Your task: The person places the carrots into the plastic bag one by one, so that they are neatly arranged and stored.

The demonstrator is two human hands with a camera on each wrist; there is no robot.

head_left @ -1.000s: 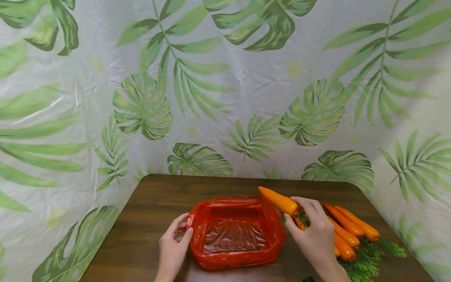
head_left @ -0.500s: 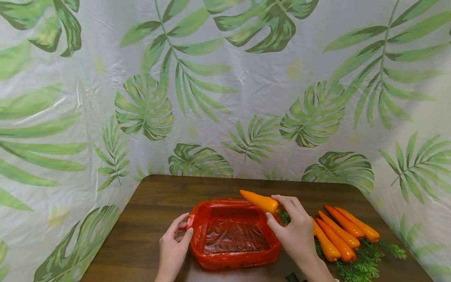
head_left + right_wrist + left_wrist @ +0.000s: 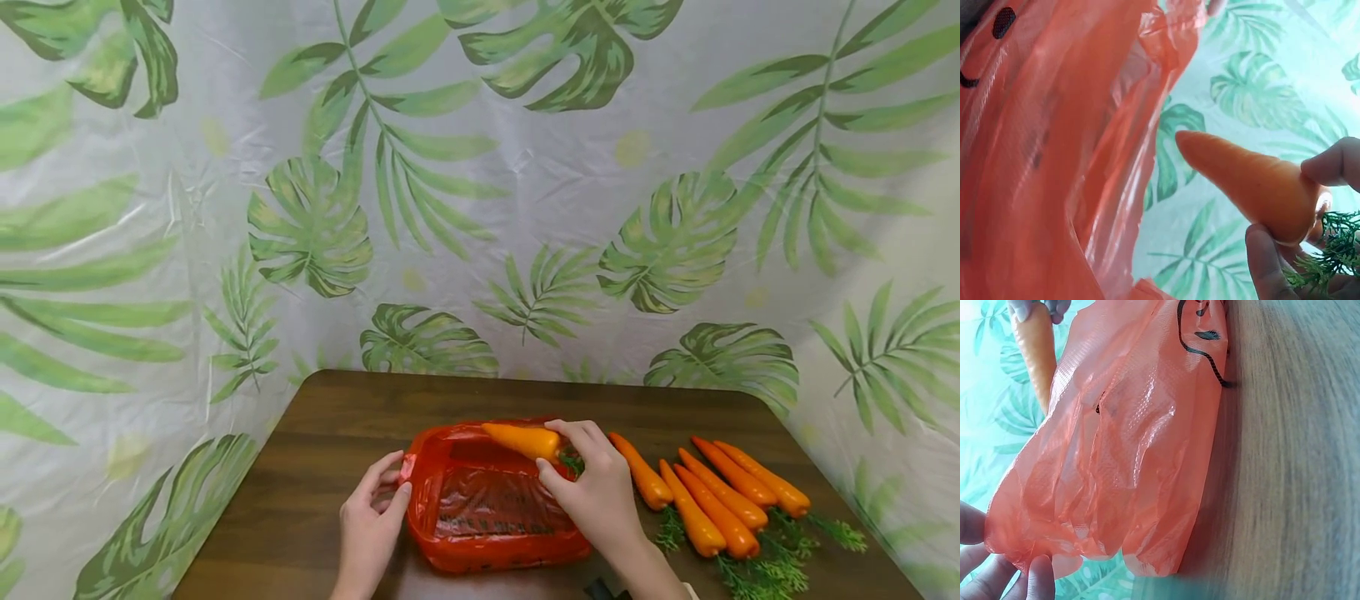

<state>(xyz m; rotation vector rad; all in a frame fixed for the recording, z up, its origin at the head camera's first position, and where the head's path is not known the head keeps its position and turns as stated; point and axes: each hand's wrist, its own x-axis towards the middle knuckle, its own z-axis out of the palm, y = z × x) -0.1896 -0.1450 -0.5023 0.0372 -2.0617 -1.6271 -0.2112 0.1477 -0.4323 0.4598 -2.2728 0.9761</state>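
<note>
A: Count?
B: One held carrot [image 3: 522, 441], six loose carrots [image 3: 716, 512] on the surface [image 3: 300, 500], right. One red plastic bag [image 3: 498, 554], mouth open.
A: Grips?
B: Right hand [image 3: 600, 492] clamped on held carrot's stem end. Left hand [image 3: 370, 521] pinching bag's left rim.
A: Carrot pose?
B: Over bag's far right. Tip left, greens [image 3: 572, 463] right, long axis roughly left-right.

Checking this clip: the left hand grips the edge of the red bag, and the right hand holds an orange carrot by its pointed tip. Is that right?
Not quite: the right hand holds the orange carrot by its thick, leafy end, leaving the pointed tip free, as the right wrist view shows. The left hand does grip the edge of the red bag.
</note>
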